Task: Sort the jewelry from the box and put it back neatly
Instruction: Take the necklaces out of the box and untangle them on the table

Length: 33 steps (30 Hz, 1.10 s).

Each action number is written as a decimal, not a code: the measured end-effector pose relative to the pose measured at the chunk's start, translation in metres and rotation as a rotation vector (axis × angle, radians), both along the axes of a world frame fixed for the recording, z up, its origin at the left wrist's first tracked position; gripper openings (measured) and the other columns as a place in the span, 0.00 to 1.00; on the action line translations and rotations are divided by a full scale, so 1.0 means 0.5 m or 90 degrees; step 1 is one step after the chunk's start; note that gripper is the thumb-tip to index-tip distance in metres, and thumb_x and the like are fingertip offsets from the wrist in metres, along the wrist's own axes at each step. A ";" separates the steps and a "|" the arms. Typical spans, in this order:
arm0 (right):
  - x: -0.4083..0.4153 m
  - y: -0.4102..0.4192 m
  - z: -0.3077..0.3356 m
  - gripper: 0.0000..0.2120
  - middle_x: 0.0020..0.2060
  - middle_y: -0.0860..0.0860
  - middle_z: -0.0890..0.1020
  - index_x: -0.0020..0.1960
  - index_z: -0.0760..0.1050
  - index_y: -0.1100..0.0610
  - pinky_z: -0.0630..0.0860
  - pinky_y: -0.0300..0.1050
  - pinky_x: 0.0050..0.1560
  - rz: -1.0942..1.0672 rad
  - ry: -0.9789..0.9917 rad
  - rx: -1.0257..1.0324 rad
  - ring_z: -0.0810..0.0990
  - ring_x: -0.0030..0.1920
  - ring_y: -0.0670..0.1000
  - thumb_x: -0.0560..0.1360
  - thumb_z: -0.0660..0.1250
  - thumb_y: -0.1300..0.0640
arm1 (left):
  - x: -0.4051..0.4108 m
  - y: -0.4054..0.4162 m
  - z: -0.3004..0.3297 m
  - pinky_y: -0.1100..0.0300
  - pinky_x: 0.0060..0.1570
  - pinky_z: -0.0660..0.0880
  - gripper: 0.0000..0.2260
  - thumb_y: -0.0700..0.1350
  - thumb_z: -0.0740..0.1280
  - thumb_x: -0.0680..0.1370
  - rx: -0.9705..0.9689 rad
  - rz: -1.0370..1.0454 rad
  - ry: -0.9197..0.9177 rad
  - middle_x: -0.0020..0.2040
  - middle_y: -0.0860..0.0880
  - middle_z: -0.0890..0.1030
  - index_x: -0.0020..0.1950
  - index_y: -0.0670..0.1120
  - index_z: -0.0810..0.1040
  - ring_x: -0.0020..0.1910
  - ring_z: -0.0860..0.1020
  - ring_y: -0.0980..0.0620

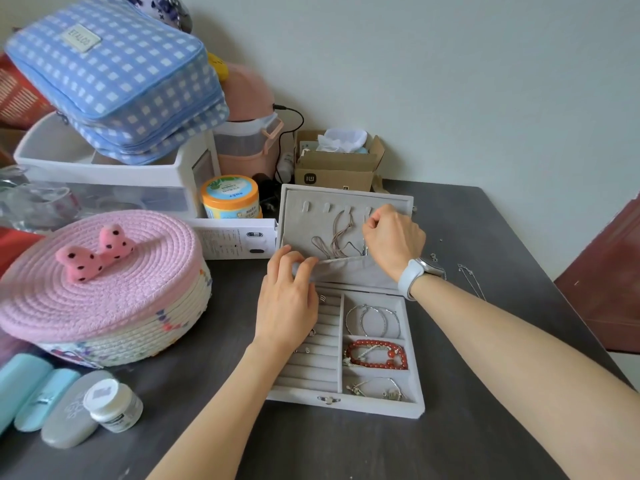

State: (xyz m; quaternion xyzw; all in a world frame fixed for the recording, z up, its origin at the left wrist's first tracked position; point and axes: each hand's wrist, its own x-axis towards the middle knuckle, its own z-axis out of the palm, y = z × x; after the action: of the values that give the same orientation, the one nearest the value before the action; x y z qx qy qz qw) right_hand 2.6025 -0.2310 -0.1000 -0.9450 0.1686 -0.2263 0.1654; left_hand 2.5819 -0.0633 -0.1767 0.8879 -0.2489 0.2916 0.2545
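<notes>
A grey velvet jewelry box (pixel 346 405) sits open on the dark table (pixel 485 244), its long axis running away from the person, the clasp side nearest them and the raised lid (pixel 298 202) standing at the far end, its lining facing back toward them. The left hand (pixel 287 306) lies over the ring rolls on the box's left side, its fingers bent onto the top edge of the lid's fabric pocket (pixel 349 268), seemingly pulling it down. The right hand (pixel 393 242), with a pale watch (pixel 415 275) on the wrist, is curled up at the row of hooks in the lid, thumb and fingers pinching something too small to make out. A cord necklace (pixel 341 237) hangs from a hook, dropping into the pocket. In the right-hand compartments lie silver hoop bangles (pixel 374 320) at the far end, a red bead bracelet (pixel 375 353) in the middle and a thin silver bracelet (pixel 377 389) nearest the clasp. A fine silver chain (pixel 471 280) lies on the table right of the box. Left of it stands a pink woven basket (pixel 104 289)
</notes>
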 end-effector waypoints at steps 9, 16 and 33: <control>-0.003 -0.026 0.065 0.07 0.38 0.54 0.81 0.48 0.73 0.59 0.71 0.48 0.43 0.074 -0.125 0.036 0.78 0.43 0.60 0.75 0.58 0.58 | -0.004 0.000 0.001 0.47 0.53 0.75 0.19 0.34 0.69 0.67 0.013 0.013 -0.001 0.54 0.39 0.77 0.57 0.39 0.76 0.63 0.67 0.40; -0.016 -0.040 0.126 0.03 0.40 0.54 0.82 0.46 0.70 0.57 0.75 0.52 0.45 0.170 -0.183 0.114 0.79 0.41 0.58 0.75 0.59 0.58 | -0.001 -0.001 0.007 0.46 0.48 0.76 0.20 0.34 0.71 0.65 0.036 0.028 -0.001 0.53 0.40 0.77 0.57 0.41 0.76 0.62 0.64 0.43; -0.215 -0.079 0.211 0.10 0.32 0.53 0.75 0.38 0.69 0.57 0.77 0.37 0.32 0.380 -0.192 0.514 0.77 0.29 0.46 0.78 0.58 0.64 | -0.144 -0.147 0.214 0.70 0.54 0.70 0.14 0.44 0.66 0.76 -0.392 -0.290 0.448 0.52 0.55 0.79 0.62 0.47 0.75 0.51 0.76 0.63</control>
State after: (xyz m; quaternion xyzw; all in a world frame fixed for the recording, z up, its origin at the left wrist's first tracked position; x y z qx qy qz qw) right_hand 2.4948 -0.2702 0.0055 -0.7698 -0.0601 -0.2201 0.5962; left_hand 2.5098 -0.1367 -0.0697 0.7393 -0.2378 -0.0273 0.6293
